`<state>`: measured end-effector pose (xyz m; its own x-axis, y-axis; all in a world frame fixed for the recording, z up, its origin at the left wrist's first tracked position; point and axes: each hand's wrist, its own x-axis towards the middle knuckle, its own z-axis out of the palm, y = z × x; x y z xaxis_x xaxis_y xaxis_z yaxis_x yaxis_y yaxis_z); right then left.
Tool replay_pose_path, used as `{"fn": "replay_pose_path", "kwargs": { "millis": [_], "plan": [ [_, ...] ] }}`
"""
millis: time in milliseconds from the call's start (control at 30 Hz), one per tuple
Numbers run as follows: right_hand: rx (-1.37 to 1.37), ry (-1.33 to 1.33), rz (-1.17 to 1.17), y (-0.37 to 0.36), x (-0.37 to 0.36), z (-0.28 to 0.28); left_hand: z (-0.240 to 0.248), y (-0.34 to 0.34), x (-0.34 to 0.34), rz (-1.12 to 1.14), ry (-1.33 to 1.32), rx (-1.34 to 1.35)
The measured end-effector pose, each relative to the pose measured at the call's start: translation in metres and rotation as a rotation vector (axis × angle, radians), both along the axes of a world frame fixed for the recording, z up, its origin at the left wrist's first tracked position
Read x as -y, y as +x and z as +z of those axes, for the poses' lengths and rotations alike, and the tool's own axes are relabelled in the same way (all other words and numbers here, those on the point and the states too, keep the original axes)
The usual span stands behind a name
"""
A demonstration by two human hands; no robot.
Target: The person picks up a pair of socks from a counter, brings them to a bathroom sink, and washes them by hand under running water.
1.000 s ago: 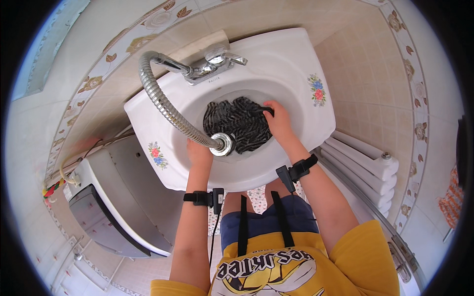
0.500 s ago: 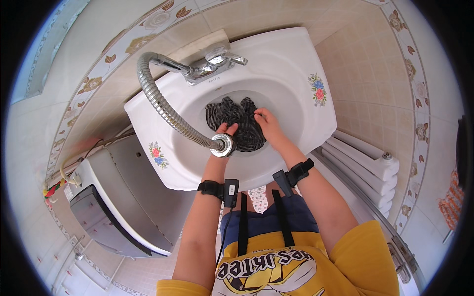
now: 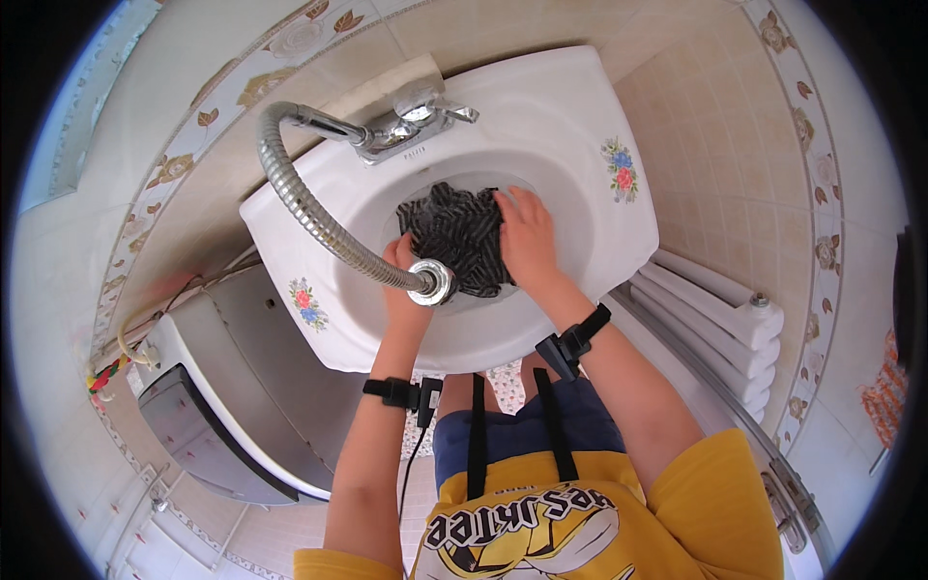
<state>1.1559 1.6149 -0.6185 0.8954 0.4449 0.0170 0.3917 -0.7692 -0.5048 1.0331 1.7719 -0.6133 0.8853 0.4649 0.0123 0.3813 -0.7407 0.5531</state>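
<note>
A wet, crumpled black-and-grey striped cloth (image 3: 454, 232) lies bunched in shallow water in the white sink (image 3: 590, 106). My left hand (image 3: 397, 255) rests against its left edge, fingers stretched out and partly hidden by the faucet's round spout head (image 3: 431, 282). At the opposite edge, my right hand (image 3: 527, 237) lies with its fingers extended and a little apart, their tips touching the fabric. No grip on the cloth shows in either hand. Each wrist wears a black strap with a small box.
A ribbed flexible metal faucet neck (image 3: 300, 198) arches over the sink's left side and ends above my left wrist. Its lever (image 3: 459, 111) sits at the back rim. A white radiator (image 3: 710, 319) stands to the right, and a grey-white appliance (image 3: 242, 387) to the left.
My left hand has slid left, from the top of the cloth to its left edge. My right hand has opened from a pinch. The cloth is bunched into a rounder heap.
</note>
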Motion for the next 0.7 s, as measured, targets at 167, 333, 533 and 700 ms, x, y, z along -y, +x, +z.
{"fn": "replay_pose_path", "kwargs": {
  "millis": [167,333,533,700],
  "plan": [
    [-0.015,-0.166,0.454,-0.018,-0.002,-0.025,-0.01,0.03,0.012,-0.377,0.219,-0.244],
    [0.017,-0.28,0.449,-0.019,-0.008,-0.035,-0.023,0.037,0.009,-0.432,0.327,-0.414],
    [0.002,-0.264,0.42,-0.017,-0.005,-0.045,-0.032,0.04,0.011,-0.45,0.329,-0.386],
    [-0.106,-0.37,0.533,-0.021,0.003,-0.032,-0.021,0.023,0.003,-0.484,0.292,-0.375]
  ]
}}
